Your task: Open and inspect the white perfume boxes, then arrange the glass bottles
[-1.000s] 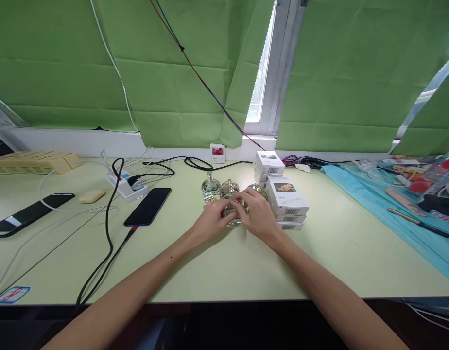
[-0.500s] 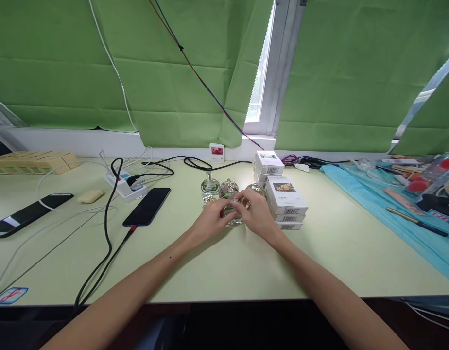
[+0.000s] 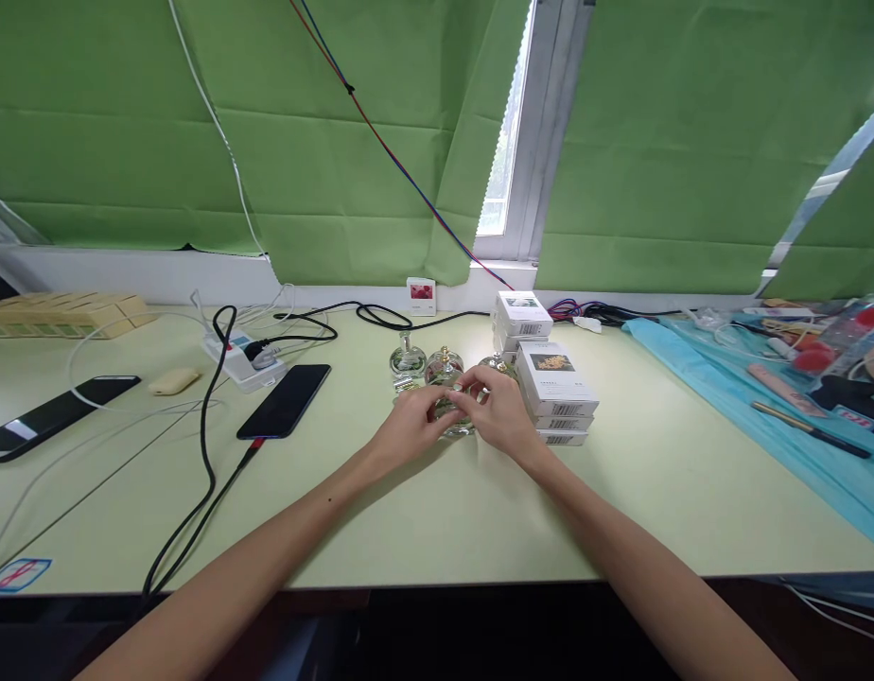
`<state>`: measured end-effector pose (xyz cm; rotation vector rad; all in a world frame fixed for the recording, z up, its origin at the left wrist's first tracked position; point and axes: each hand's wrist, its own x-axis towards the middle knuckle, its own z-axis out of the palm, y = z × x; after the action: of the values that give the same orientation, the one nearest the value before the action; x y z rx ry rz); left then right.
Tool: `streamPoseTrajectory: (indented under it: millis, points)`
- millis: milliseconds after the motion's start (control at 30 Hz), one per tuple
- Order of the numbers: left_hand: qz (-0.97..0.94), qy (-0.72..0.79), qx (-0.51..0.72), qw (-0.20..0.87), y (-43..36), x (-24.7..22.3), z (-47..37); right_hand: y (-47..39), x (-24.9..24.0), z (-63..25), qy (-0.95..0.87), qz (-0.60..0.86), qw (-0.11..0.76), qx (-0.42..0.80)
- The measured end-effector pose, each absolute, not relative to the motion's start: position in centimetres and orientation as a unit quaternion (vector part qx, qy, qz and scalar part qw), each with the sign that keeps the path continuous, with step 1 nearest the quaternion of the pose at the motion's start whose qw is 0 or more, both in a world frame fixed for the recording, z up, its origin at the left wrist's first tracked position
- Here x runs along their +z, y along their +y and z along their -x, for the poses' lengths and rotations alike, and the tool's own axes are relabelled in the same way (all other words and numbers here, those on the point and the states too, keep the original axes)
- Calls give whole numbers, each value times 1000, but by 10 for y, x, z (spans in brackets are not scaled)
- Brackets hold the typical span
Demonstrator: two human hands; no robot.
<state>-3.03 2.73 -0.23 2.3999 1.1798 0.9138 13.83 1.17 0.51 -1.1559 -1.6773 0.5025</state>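
Several small round glass bottles stand close together at the middle of the table. One clear bottle (image 3: 407, 358) is at the back left, and another with a gold top (image 3: 444, 365) is beside it. My left hand (image 3: 412, 423) and my right hand (image 3: 499, 413) meet over the front glass bottle (image 3: 460, 428), fingers closed around its top, which they mostly hide. A further bottle (image 3: 498, 363) shows behind my right hand. Stacked white boxes (image 3: 554, 378) with a picture on top stand just right of my right hand.
Black phone (image 3: 285, 402), cables and a white power strip (image 3: 249, 364) lie to the left, beyond them a dark flat device (image 3: 54, 416) and yellow boxes (image 3: 68, 315). Blue plastic sheet (image 3: 749, 407) with a pen and clutter covers the right side. A small white card (image 3: 421, 297) stands at the back.
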Motion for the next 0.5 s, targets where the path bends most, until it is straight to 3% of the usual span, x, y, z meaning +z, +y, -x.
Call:
streamPoseTrajectory:
  millis: [500]
  points:
    - [-818, 417, 339, 204, 26, -13, 35, 12, 6, -139, -684, 471, 511, 219]
